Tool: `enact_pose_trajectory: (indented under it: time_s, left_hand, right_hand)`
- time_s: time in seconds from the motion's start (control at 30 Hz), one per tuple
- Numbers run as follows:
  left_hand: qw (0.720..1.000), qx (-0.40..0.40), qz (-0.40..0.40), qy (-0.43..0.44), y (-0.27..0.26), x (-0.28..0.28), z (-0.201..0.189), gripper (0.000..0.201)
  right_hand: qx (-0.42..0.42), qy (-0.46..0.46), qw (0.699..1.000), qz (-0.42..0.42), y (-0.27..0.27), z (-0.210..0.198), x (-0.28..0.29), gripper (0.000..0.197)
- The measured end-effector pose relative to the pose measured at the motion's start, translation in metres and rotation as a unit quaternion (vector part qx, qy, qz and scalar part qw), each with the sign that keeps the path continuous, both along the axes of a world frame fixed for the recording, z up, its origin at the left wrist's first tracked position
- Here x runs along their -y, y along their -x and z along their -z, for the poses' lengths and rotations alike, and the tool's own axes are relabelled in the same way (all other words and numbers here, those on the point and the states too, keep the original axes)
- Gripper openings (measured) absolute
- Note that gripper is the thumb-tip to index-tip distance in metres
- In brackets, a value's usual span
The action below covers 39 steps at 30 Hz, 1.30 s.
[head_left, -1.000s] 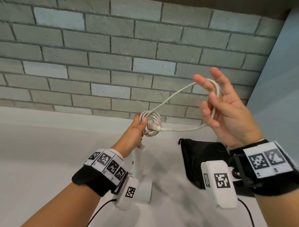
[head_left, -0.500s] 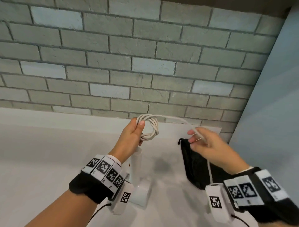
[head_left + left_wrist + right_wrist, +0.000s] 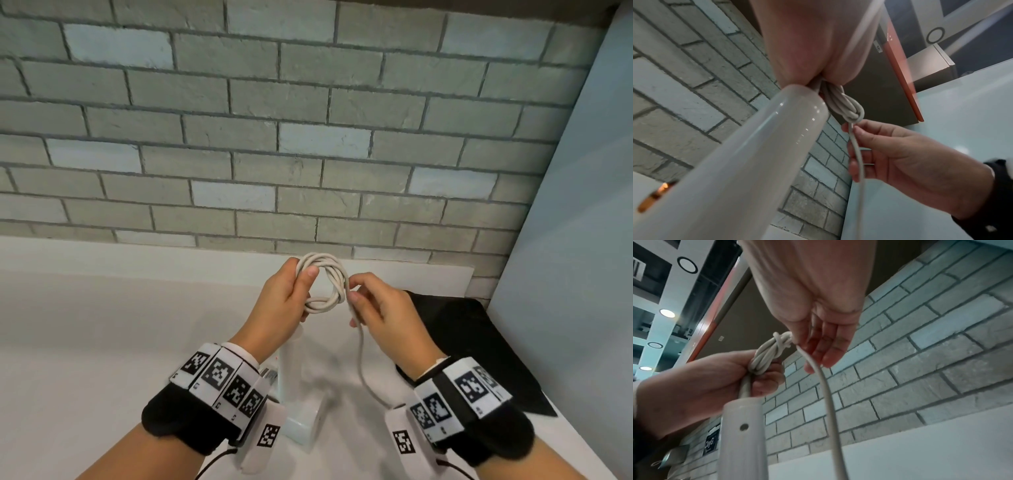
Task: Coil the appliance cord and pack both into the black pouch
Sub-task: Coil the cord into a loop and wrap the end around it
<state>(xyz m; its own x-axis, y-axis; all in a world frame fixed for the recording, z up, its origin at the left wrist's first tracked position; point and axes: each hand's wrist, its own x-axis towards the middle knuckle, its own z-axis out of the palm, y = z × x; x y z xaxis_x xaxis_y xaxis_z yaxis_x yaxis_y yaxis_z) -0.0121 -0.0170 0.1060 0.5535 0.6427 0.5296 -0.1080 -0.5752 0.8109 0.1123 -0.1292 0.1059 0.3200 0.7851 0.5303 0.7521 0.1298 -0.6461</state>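
My left hand (image 3: 291,298) grips a white coiled cord (image 3: 325,284) above the counter; the coil shows in the left wrist view (image 3: 840,104) and the right wrist view (image 3: 768,353). Right beside the coil, my right hand (image 3: 373,308) pinches the loose end of the cord (image 3: 359,359) between thumb and fingers. That end hangs down toward my right wrist. Below my left hand stands the white tube-shaped appliance (image 3: 293,383), also seen close in the left wrist view (image 3: 735,162) and right wrist view (image 3: 742,434). The black pouch (image 3: 472,342) lies flat on the counter at the right.
A grey brick wall (image 3: 274,137) backs the white counter (image 3: 85,342). A pale blue panel (image 3: 582,240) closes off the right side, close to the pouch.
My right hand came down from high at the right and moved left to the coil, wrapping the loose end round it. The left hand kept hold of the coil.
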Motion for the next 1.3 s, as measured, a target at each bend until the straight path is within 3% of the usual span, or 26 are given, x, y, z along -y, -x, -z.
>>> enact_pose_trajectory:
  time_s: [0.07,0.2,0.33,0.5,0.7,0.77,0.87,1.1,1.2,1.3]
  left_hand:
    - [1.000,-0.013,0.008,-0.012,0.000,0.002,0.000,0.023]
    - [0.999,-0.023,-0.003,-0.037,-0.002,0.003,0.002,0.023]
    - [0.997,-0.020,-0.038,-0.070,-0.003,0.003,0.001,0.025]
    - [0.994,-0.029,-0.046,-0.094,-0.008,0.006,0.000,0.026]
    - [0.994,-0.032,-0.037,-0.102,-0.008,0.008,0.000,0.025]
    - [0.994,-0.035,-0.029,-0.098,-0.009,0.009,0.001,0.020]
    - [0.995,-0.038,-0.023,-0.085,-0.009,0.010,0.002,0.020]
    - [0.990,-0.029,-0.089,-0.107,-0.010,0.008,0.009,0.022]
    - [0.985,-0.034,-0.115,-0.121,-0.011,0.009,0.011,0.023]
    - [0.983,-0.037,-0.134,-0.122,-0.013,0.010,0.011,0.025]
  right_hand:
    - [-0.001,-0.007,1.000,0.016,0.000,0.006,-0.007,0.007]
    - [-0.153,-0.002,0.988,-0.009,0.004,0.000,-0.015,0.009]
    - [-0.351,0.007,0.932,-0.089,0.014,-0.006,-0.010,0.027]
    - [-0.397,-0.008,0.911,-0.107,0.023,-0.002,-0.011,0.030]
    - [-0.559,-0.067,0.798,-0.216,0.029,-0.004,-0.018,0.046]
    - [-0.582,-0.071,0.773,-0.242,0.031,-0.007,-0.019,0.042]
    - [-0.539,-0.046,0.812,-0.218,0.033,-0.012,-0.023,0.037]
    - [-0.375,-0.023,0.926,-0.049,0.029,-0.014,-0.020,0.055]
    - [-0.332,0.051,0.942,-0.004,0.026,-0.016,-0.011,0.043]
    - [-0.343,0.113,0.932,0.007,0.022,-0.015,-0.004,0.028]
